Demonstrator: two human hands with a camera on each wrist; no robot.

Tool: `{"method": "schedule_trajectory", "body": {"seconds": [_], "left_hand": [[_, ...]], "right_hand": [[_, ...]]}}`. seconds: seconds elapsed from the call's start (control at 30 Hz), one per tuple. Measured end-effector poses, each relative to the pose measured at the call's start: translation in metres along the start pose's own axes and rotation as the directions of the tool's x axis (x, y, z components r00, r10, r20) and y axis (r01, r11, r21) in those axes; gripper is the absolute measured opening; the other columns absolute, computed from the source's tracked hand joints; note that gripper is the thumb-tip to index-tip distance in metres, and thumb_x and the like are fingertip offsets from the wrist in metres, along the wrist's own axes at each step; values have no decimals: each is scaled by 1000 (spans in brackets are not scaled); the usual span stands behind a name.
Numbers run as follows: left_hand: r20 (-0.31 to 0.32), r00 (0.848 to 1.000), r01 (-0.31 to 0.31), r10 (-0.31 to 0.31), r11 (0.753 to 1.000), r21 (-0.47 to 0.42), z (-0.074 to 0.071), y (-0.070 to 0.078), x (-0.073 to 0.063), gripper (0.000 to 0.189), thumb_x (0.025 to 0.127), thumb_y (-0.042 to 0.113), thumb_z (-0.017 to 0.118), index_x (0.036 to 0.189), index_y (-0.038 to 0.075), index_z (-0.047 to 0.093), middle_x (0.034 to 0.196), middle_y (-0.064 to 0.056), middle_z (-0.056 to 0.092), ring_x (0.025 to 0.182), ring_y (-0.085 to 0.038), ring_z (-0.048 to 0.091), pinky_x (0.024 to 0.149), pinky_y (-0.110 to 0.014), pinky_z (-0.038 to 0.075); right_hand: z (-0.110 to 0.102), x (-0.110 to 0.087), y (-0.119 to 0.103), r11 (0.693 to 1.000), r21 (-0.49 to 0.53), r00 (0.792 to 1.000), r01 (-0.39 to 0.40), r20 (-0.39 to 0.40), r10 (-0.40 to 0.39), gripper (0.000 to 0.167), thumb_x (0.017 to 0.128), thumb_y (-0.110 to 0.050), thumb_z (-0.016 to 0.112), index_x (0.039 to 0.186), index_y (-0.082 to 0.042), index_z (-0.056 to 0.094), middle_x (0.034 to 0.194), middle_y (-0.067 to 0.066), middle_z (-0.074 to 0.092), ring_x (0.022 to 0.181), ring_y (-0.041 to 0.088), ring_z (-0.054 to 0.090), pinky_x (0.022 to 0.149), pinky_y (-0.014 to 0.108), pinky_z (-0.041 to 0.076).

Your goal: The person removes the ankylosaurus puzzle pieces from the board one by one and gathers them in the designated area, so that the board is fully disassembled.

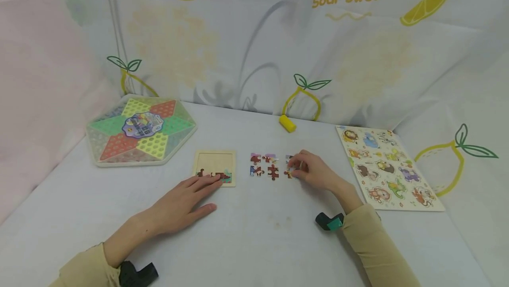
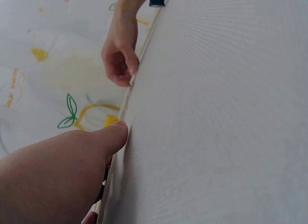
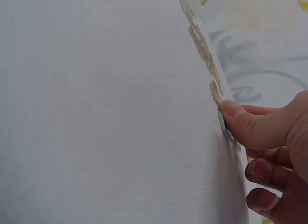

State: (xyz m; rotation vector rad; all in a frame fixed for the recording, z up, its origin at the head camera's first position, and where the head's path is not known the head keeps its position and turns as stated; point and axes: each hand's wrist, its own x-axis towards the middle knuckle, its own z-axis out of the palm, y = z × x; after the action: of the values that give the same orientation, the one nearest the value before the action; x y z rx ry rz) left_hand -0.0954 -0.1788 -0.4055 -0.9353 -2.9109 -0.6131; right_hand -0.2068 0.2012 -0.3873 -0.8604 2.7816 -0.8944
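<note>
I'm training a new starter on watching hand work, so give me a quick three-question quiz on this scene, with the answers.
1. True or false: in the head view, the left hand partly covers the wooden tray.

2. Multiple choice: what are the fingertips of the right hand at?
a) the hexagonal game board
b) the loose puzzle pieces
c) the board of animal pictures

3. Fill in the blank: the small cylinder lying near the printed backdrop is coloured ____.

Key: 1. True. 2. b. 3. Yellow.
</note>
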Motion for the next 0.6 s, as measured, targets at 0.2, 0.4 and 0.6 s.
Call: {"method": "schedule_trajectory", "body": {"seconds": [0.2, 0.4, 0.6], "left_hand": [[2, 1000, 6, -6, 1000, -3, 1, -1, -1, 60, 102, 47, 53, 154, 21, 41, 157, 1, 41, 145, -39, 36, 114, -57, 33], [-4, 1000, -4, 4, 1000, -2, 2, -1, -1, 59, 102, 46, 53, 154, 21, 41, 158, 1, 40, 145, -39, 35, 114, -58, 33], [-15, 1000, -14, 14, 1000, -3, 1, 0, -1, 58, 102, 45, 53, 154, 21, 42, 157, 1, 41, 143, -39, 37, 113, -58, 34]], "right_hand": [[-5, 0, 5, 997, -8, 997, -81, -15, 80, 22, 85, -18, 80, 101, -10, 68, 86, 1, 59, 74, 15, 48, 65, 26, 40], [-13, -3, 8, 992, 7, 990, -129, 64, 129, 26, 81, -21, 84, 100, -10, 69, 83, 0, 59, 75, 17, 49, 65, 26, 40], [-14, -3, 8, 993, 3, 988, -121, 98, 121, 26, 83, -20, 83, 102, -9, 69, 84, 2, 59, 77, 17, 49, 67, 26, 41]]}}
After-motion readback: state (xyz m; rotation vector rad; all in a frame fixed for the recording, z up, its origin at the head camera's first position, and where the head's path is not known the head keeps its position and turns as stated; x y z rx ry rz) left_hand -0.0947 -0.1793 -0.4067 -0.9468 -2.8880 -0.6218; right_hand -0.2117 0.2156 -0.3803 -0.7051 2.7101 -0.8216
